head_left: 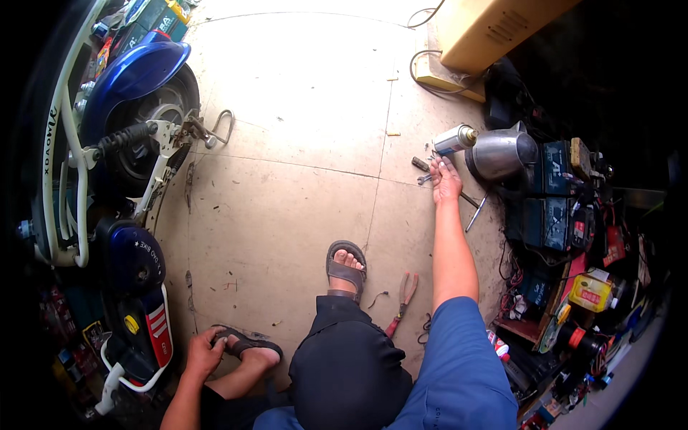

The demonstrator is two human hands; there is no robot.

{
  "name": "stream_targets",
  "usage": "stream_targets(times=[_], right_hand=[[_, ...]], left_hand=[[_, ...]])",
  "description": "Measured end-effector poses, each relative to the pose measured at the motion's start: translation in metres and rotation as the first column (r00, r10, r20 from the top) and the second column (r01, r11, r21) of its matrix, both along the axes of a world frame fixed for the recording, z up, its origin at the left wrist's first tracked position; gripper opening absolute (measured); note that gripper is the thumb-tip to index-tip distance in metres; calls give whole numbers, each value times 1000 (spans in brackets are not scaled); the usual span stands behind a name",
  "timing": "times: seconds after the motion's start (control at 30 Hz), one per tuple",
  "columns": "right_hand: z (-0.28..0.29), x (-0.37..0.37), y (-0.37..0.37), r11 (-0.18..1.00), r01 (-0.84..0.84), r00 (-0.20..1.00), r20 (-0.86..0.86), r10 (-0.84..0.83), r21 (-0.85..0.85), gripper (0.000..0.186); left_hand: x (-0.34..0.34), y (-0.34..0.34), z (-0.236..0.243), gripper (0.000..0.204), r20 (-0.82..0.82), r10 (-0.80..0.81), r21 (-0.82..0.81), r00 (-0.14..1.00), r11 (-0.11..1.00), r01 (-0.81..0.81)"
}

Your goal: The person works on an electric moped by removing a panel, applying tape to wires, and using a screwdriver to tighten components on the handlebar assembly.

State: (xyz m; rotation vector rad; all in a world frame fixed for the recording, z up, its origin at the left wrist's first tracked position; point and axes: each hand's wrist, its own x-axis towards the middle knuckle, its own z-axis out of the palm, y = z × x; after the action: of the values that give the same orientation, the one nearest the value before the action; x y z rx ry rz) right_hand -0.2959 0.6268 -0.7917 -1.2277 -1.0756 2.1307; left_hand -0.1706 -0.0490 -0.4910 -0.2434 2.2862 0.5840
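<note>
My right hand [446, 180] reaches out to the floor at the right, its fingers partly bent and a little apart, with nothing visible in them. Just beyond it lies a white spray can [454, 139] on its side. Close by its fingers are a wrench [424, 179] and a dark socket-like piece [420, 164]. A T-handle tool [476, 213] lies to the right of my wrist. My left hand [206, 351] is closed beside my sandaled left foot [254, 355]; what its fingers pinch, if anything, is too small to make out.
Red-handled pliers [403, 304] lie right of my other sandal [346, 269]. A metal kettle [502, 156] and stacked batteries [545, 222] line the right side. At the left stands a blue-and-white electric bike [147, 61]. A yellow cabinet [494, 32] rises at the far right.
</note>
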Motion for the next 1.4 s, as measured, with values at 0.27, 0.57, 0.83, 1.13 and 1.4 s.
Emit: stream_targets(times=[0.27,0.57,0.83,1.13,1.4], right_hand=[[0,2,7,981,-46,980,-197,8,-187,40],[12,-12,-4,318,-575,767,632,-110,754,25],[23,-50,-7,94,-875,440,862,-250,474,17],[18,-36,6,201,-833,504,857,-111,516,19],[-6,-6,25,736,-450,794,604,71,506,25]], left_hand=[[-3,0,-2,30,20,3,-2,1000,1000,-3],[3,-11,-14,29,3,-15,-5,1000,1000,15],[-5,4,-8,29,52,28,40,998,999,-30],[-11,11,-12,30,21,-47,12,999,999,47],[-22,20,-6,30,64,-48,-12,997,999,49]])
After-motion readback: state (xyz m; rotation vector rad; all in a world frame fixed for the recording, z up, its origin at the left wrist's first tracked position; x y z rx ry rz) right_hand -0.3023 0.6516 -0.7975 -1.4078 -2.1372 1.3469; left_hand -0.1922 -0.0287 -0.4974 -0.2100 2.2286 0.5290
